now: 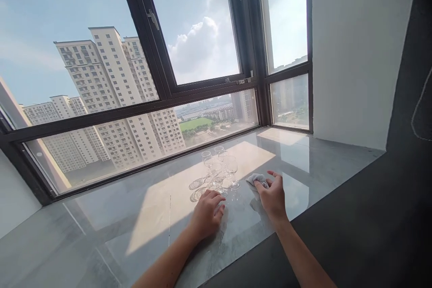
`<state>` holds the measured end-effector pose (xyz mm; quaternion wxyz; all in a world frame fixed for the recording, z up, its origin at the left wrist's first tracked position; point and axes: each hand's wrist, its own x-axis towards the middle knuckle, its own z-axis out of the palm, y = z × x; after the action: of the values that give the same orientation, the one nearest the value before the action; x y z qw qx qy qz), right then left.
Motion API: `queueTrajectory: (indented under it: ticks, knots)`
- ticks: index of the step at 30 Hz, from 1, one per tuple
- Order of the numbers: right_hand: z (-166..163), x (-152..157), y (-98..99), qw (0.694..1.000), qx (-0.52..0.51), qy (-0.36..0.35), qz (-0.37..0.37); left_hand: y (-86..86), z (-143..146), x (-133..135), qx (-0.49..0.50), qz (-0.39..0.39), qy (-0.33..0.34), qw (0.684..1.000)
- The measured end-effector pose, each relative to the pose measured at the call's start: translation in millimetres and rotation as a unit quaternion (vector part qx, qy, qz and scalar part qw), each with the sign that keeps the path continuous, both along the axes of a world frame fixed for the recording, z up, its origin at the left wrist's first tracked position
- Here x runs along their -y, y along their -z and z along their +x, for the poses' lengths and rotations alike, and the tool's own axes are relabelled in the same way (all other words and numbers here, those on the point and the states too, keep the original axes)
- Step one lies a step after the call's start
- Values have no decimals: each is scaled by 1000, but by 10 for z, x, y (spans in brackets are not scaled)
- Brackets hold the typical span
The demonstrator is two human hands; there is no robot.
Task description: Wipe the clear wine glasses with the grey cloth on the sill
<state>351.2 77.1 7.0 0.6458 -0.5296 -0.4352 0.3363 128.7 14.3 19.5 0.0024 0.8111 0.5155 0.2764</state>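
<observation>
Several clear stemmed glasses stand close together on the glossy windowsill, among them a front right wine glass (231, 166) and a back left wine glass (206, 158). Just in front of this group is my left hand (207, 213), its fingers loosely bent and its thumb apart. No object shows in it; whether its fingertips touch a glass is unclear. To the right of the glasses, my right hand (274, 194) pinches a crumpled grey cloth (257, 180) between thumb and fingers, low over the sill.
The grey, shiny windowsill (148, 225) carries bright sunlight and reflections. Behind it rises a dark window frame (101, 119) with a handle (153, 19). A white wall (351, 63) bounds the right side. The sill's front edge runs diagonally beneath my forearms.
</observation>
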Motion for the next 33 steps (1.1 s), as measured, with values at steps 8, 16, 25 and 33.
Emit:
queueTrajectory:
  ticks: [8, 16, 25, 33]
  knots:
    - [-45, -4, 16, 999, 48, 2, 16, 125, -106, -86, -62, -113, -68, 989]
    - [-48, -51, 125, 981, 194, 2, 19, 32, -95, -56, -88, -112, -59, 988]
    - [0, -51, 105, 971, 240, 0, -21, -53, -349, 403, -106, -76, -82, 988]
    - [44, -152, 166, 988, 149, 29, -27, -91, -1547, 399, -162, -118, -349, 915]
